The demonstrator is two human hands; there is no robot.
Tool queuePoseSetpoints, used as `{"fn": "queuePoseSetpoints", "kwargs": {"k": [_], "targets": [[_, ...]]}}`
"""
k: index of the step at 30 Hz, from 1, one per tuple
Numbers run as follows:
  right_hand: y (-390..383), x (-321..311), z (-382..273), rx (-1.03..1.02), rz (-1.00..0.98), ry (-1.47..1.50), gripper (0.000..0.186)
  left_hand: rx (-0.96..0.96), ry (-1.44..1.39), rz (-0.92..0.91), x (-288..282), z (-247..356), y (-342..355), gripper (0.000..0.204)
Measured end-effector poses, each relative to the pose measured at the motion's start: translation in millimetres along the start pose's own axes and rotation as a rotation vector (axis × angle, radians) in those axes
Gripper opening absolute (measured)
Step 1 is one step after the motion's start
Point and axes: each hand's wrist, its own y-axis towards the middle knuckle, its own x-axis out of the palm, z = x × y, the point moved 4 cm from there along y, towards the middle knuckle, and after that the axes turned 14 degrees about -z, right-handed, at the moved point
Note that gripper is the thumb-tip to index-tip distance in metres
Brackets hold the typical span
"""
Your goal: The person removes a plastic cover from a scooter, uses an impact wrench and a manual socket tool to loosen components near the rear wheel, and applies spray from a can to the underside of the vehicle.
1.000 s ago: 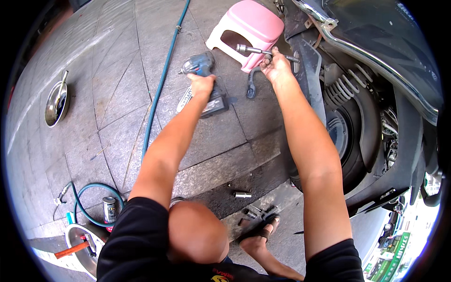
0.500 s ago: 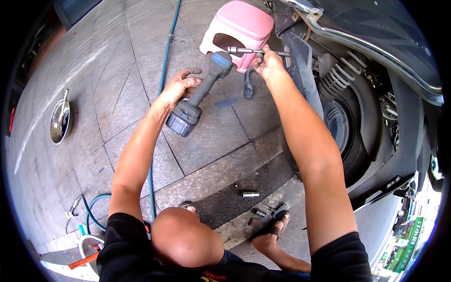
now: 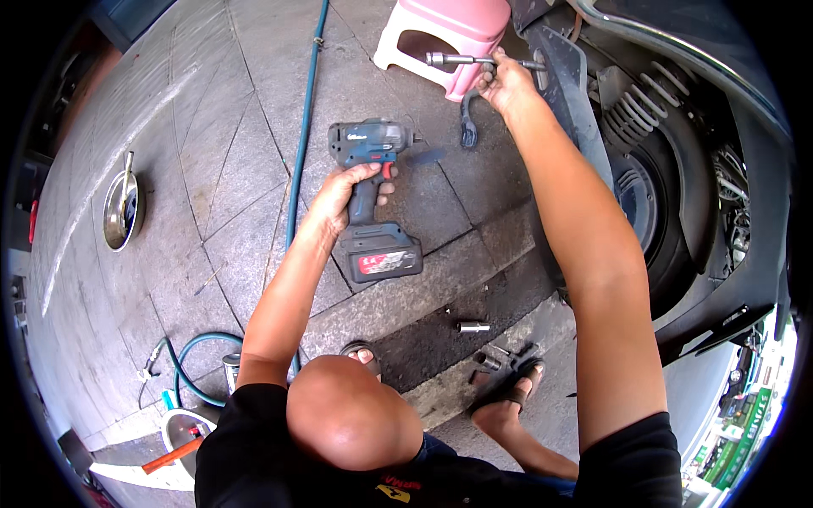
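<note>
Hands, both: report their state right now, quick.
Left hand: closed around the grip of the power driver.
Right hand: closed, holding the socket bar.

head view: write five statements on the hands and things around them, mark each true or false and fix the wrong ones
1. The left hand grips a power tool. True.
2. The right hand holds a hammer. False: it holds a metal rod.
3. The stool is blue. False: it is pink.
4. A blue-green hose lies on the paving. True.
5. The coil spring is at the picture's left. False: it is at the right.
</note>
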Motion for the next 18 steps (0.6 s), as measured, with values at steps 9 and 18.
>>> {"fn": "queuePoseSetpoints", "kwargs": {"k": [9, 18], "targets": [[0, 4, 3, -0.001, -0.023, -0.008, 0.026, 0.163, 0.002, 0.067, -23, 59, 33, 0.031], [-4, 10, 1, 0.001, -0.024, -0.001, 0.024, 0.156, 0.020, -0.007, -31, 83, 77, 0.029]]}}
